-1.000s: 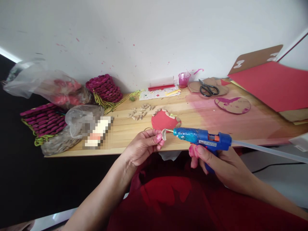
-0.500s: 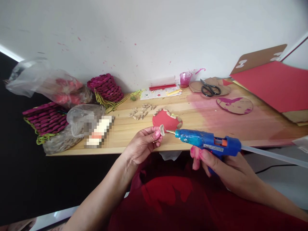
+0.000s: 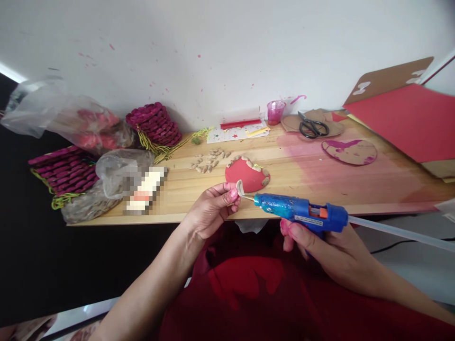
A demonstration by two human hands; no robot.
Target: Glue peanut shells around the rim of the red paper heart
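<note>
My left hand pinches a small pale nut shell between thumb and fingers, just in front of the wooden table's near edge. My right hand grips a blue glue gun, a finger on its trigger, and the gun's metal tip touches the shell. Right behind the shell a red paper disc lies on the table, with shells stuck along its upper and right rim. A clear glue stick juts from the gun's back toward the right.
Loose shells lie left of the disc. Plastic bags and purple woven pieces crowd the table's left end. Scissors, a pink cup, a stained cardboard disc and red paper sheets sit at the right.
Both hands stay together with the gun's tip at the shell; they drifted slightly right, then back a little. The view has tilted a little.
</note>
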